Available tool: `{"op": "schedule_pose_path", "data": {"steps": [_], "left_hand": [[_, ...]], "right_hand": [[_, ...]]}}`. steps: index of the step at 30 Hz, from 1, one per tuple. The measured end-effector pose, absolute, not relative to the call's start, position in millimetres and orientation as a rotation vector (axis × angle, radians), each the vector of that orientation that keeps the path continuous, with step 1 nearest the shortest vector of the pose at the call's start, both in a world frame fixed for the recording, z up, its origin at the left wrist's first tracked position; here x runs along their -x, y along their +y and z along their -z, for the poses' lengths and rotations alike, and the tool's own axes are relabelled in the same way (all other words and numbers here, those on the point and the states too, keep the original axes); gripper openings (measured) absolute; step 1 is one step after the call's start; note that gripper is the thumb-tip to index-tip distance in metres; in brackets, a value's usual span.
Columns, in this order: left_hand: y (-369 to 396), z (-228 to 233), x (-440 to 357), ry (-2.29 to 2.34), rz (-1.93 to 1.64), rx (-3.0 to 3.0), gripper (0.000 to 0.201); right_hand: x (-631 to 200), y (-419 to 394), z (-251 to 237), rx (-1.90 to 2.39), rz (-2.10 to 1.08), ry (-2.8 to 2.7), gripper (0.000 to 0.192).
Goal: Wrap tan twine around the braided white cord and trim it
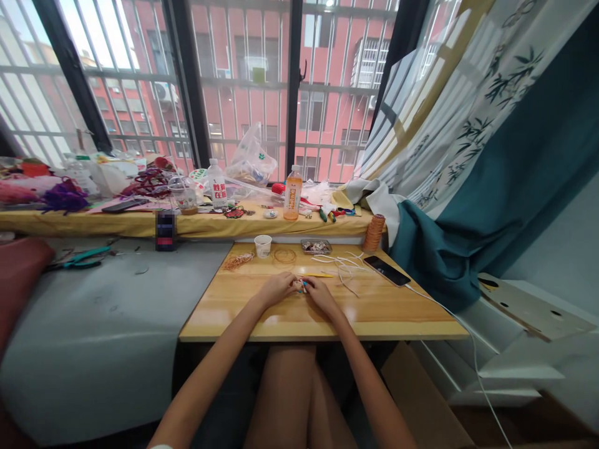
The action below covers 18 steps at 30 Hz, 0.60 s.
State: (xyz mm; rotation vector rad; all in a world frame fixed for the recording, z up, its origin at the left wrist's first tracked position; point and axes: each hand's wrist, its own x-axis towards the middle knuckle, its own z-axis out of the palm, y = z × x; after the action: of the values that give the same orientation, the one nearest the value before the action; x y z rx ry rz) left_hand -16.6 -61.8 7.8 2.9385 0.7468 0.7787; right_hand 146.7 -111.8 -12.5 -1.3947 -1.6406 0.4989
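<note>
My left hand (279, 288) and my right hand (320, 294) meet over the middle of the wooden table (224, 312). Both have their fingers closed in a pinch around a small white and blue piece (304, 286), mostly covered by the fingertips, so its kind is unclear. Just beyond the fingers lies a thin yellow tool (319, 275). Loose white cord (345, 269) curls to the right of it. Farther back are a white paper cup (262, 247), a loop of brown cord (284, 255) and a clear tray (316, 247) holding small parts.
A phone (386, 270) with a white cable lies at the table's right, near a spool of orange-brown thread (374, 233). Tangled cord (238, 260) lies at left. On the sill stand an orange drink bottle (292, 196) and a clear bottle (218, 185) among clutter. Pliers (88, 257) rest on the grey surface.
</note>
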Motion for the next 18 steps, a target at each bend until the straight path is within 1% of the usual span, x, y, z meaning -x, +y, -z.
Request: {"op": "schedule_pose_path", "data": {"steps": [8,12,18], "left_hand": [[-58.8,-3.6,10.2,0.521,-0.850,-2.496,0.031],[-56.5,-2.7,9.0,0.498,-0.771,-2.353,0.037],[-55.4,-5.3,11.6,0.394,-0.663,-2.264,0.034]], "right_hand": [[-147.5,-110.7,12.4,1.380,-0.514,-1.613,0.028],[-147.9,-110.5,13.3,1.378,-0.522,-1.606,0.028],[-149.1,-109.6,13.7,1.374,-0.550,-1.587,0.027]]}}
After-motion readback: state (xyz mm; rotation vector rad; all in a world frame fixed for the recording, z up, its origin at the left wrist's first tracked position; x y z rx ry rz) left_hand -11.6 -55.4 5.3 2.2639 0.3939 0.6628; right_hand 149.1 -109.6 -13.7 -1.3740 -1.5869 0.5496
